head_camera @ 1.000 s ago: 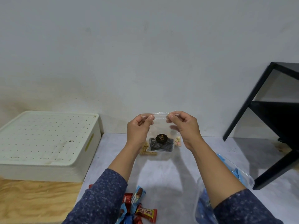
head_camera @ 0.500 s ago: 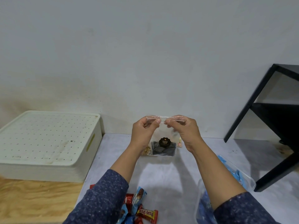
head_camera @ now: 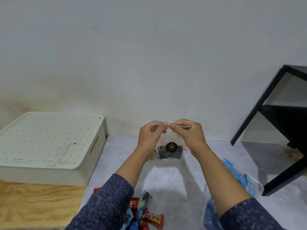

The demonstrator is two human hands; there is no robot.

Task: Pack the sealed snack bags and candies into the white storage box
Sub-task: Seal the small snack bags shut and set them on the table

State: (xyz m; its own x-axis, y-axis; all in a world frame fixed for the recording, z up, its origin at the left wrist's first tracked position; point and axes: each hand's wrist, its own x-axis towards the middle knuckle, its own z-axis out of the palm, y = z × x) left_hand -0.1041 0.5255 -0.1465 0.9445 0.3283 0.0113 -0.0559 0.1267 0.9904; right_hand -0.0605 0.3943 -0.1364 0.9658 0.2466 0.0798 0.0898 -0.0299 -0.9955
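A plain pale wall (head_camera: 149, 55) backs a grey worktop (head_camera: 166, 176), with a strip of bare plywood (head_camera: 38, 205) at its left edge. In front of us we hold a clear zip bag (head_camera: 169, 146) up above the worktop. Our left hand (head_camera: 150, 136) and right hand (head_camera: 189, 136) pinch its top seal strip, the fingers of both clamped on it and nearly meeting at the middle. Inside sit dark swirled snacks under a black round label reading "Kuping Gajah". The white storage box (head_camera: 49, 146) stands well to the left with its perforated lid on. Near the bottom edge lie wrapped candies (head_camera: 146, 214), one red wrapper reading "Beng-beng". At lower right a clear plastic tub (head_camera: 252, 183) holds what look like blue packets, though our forearm hides much of it. A black shelf frame (head_camera: 274, 127) stands at the right.
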